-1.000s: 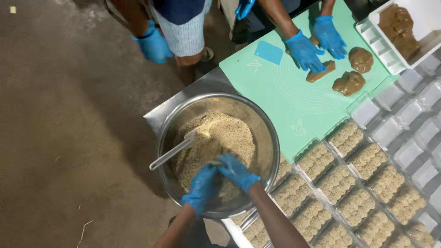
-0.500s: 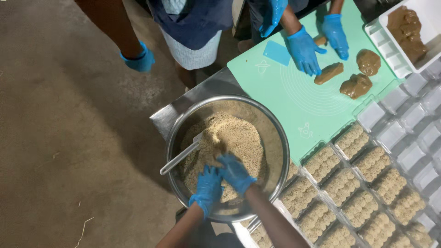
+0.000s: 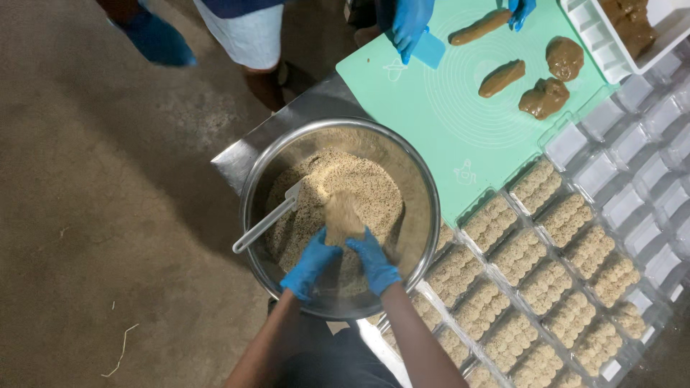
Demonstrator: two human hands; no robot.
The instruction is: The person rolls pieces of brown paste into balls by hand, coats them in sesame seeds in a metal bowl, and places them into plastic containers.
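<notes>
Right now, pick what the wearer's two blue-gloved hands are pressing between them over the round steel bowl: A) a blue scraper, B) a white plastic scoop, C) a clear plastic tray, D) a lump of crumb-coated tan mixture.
D: both hands, left hand and right hand, cup a lump of crumb-coated tan mixture above the round steel bowl; the white scoop lies untouched in the crumbs.

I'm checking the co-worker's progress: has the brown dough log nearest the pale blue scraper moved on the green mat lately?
Yes. The long brown dough log has shifted away from the other brown dough pieces, towards the far edge of the green silicone mat.
</notes>
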